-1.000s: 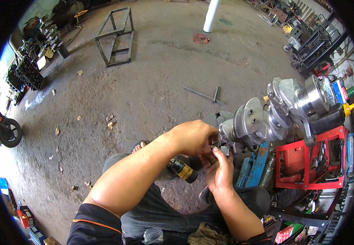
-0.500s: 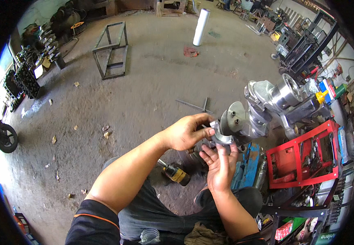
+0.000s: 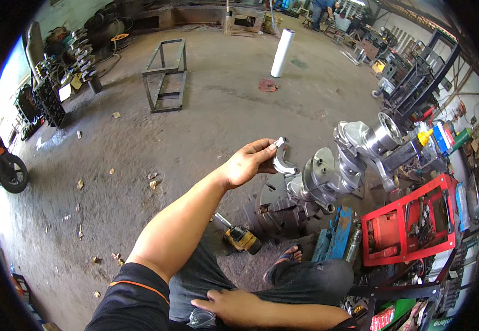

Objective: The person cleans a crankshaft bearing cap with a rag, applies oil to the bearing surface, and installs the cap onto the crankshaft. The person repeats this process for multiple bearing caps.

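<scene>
My left hand [image 3: 248, 163] is closed on a bearing cap [image 3: 288, 167], a half-ring of bright metal, pinching its upper end between thumb and fingers. The cap is held just left of a crankshaft [image 3: 352, 160], whose shiny journals and counterweights stretch from the middle toward the right. Down at my lap, my right hand [image 3: 233, 306] lies over my thigh with two digits apart and the others mostly hidden. Right beside its fingertips sits a clear plastic container [image 3: 201, 318]. Whether the fingers touch it is hard to see.
A yellow and black power tool [image 3: 242, 240] lies on the floor before me. To the right stand a blue metal piece [image 3: 334, 234] and a red tool tray [image 3: 410, 220]. A metal frame [image 3: 166, 77] and white roll [image 3: 282, 53] stand farther off; a person [image 3: 322, 11] bends at the back.
My right hand has left the bearing cap and dropped to my lap beside the plastic container. My left hand has lifted the cap slightly up and away from the crankshaft. The view has tilted upward.
</scene>
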`<state>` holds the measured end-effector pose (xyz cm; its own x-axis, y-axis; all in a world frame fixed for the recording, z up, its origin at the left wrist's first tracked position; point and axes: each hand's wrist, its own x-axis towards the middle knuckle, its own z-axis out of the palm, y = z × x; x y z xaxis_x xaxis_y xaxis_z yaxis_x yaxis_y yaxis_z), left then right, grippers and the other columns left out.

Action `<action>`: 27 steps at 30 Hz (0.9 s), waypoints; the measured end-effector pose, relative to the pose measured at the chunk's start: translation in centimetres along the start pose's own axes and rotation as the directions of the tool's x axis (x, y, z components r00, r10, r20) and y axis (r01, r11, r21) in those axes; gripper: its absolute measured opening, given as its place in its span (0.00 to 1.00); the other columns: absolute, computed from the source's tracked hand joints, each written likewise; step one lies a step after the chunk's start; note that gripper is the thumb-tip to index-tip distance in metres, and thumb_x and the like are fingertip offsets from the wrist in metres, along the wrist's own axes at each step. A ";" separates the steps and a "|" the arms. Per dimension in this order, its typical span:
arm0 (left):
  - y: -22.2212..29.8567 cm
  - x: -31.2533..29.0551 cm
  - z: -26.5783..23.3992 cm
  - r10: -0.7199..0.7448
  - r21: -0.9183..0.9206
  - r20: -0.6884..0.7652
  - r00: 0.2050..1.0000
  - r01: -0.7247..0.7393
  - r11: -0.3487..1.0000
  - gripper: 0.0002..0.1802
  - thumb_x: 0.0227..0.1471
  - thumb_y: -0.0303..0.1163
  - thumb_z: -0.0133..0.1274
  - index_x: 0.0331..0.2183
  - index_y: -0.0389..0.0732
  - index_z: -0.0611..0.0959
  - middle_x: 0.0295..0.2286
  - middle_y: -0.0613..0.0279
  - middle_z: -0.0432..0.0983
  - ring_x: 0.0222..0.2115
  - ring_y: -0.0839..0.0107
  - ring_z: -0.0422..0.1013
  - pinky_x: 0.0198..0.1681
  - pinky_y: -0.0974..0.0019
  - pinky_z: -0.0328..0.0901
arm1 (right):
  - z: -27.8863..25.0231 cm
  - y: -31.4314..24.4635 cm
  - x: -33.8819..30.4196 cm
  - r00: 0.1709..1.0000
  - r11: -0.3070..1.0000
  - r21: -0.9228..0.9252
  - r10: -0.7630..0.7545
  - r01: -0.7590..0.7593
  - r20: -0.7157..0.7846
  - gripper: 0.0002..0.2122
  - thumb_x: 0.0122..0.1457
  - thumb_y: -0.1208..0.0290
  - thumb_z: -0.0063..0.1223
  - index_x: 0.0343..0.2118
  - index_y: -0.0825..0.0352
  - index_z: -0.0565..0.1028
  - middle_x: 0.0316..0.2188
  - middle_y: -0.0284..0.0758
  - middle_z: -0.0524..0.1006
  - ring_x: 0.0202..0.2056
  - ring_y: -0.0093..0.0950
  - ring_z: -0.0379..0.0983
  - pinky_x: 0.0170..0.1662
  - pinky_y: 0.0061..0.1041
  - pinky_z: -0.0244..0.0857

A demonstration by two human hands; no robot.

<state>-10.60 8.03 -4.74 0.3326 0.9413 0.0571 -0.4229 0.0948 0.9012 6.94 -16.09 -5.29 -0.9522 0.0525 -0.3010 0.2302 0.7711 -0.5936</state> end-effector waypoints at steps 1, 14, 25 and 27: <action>0.0 0.0 0.1 -0.010 0.001 0.006 1.000 0.010 1.000 0.27 0.72 0.42 0.43 0.62 0.33 0.67 0.52 0.53 0.74 0.54 0.62 0.73 0.63 0.53 0.65 | 0.4 -0.9 0.0 1.000 1.000 -0.014 0.023 -0.024 -0.020 0.31 0.52 0.65 0.63 0.62 0.57 0.68 0.47 0.44 0.75 0.42 0.43 0.78 0.44 0.40 0.74; 1.0 1.3 0.9 -0.008 -0.085 -0.103 0.995 -0.001 0.996 0.25 0.71 0.43 0.44 0.59 0.35 0.73 0.49 0.56 0.76 0.50 0.63 0.75 0.60 0.53 0.68 | 4.8 -1.9 1.9 0.981 0.982 -0.179 -0.089 0.057 -0.175 0.13 0.62 0.53 0.50 0.40 0.55 0.80 0.36 0.41 0.75 0.39 0.40 0.77 0.38 0.39 0.71; 1.3 2.8 -2.6 0.024 -0.217 -0.393 0.919 -0.118 0.969 0.33 0.65 0.54 0.52 0.58 0.37 0.73 0.52 0.56 0.73 0.51 0.58 0.71 0.61 0.45 0.66 | -1.8 1.5 -4.5 0.901 0.798 0.522 -0.059 0.301 -0.430 0.39 0.43 0.73 0.66 0.62 0.64 0.66 0.54 0.51 0.74 0.56 0.49 0.72 0.58 0.46 0.66; 1.6 3.3 -3.4 0.119 -0.174 -0.341 0.933 -0.187 0.967 0.27 0.68 0.48 0.50 0.59 0.41 0.74 0.52 0.60 0.74 0.51 0.61 0.71 0.60 0.48 0.65 | -3.6 0.7 -9.8 0.770 0.915 0.367 0.112 0.166 -0.628 0.41 0.43 0.62 0.71 0.63 0.60 0.65 0.49 0.46 0.74 0.51 0.47 0.75 0.52 0.43 0.71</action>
<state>-13.12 12.37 -4.56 -0.0274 0.9995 0.0144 -0.6178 -0.0282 0.7859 15.69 -13.76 -0.07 -0.8336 0.5255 0.1703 0.1262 0.4812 -0.8675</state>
